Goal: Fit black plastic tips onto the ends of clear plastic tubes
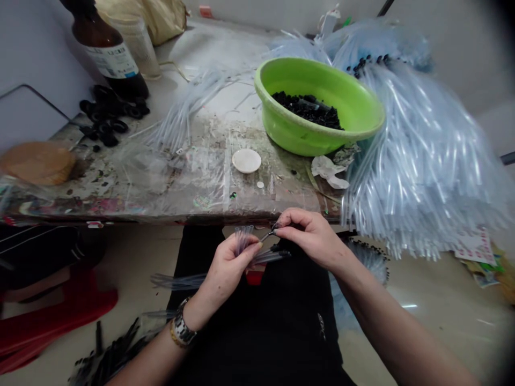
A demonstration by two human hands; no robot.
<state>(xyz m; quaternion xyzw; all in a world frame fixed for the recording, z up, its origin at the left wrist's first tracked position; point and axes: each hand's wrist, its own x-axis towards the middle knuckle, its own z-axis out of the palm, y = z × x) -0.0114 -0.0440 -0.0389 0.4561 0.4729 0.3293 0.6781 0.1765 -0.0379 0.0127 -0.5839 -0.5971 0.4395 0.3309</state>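
Observation:
My left hand (pixel 231 260) is closed around a small bunch of clear plastic tubes (pixel 243 236), whose open ends stick up above the fingers. Other tubes of the bunch point right and carry black tips. One tube reaches toward my right hand (pixel 308 233), which pinches a small black piece (pixel 275 228) at that tube's end. Fingers partly cover this piece, so whether it is seated on the tube I cannot tell. Both hands are over my lap, just below the table edge. A green basin (pixel 277 128) on the table holds many small black parts (pixel 308 111).
A large pile of clear tubes (pixel 426 155) hangs over the table's right edge. A white dish (pixel 247 161) sits mid-table, with loose tubes (pixel 177 118) behind it. At left are a brown bottle (pixel 108 53), black rings (pixel 107 115) and a round tan lid (pixel 38 161).

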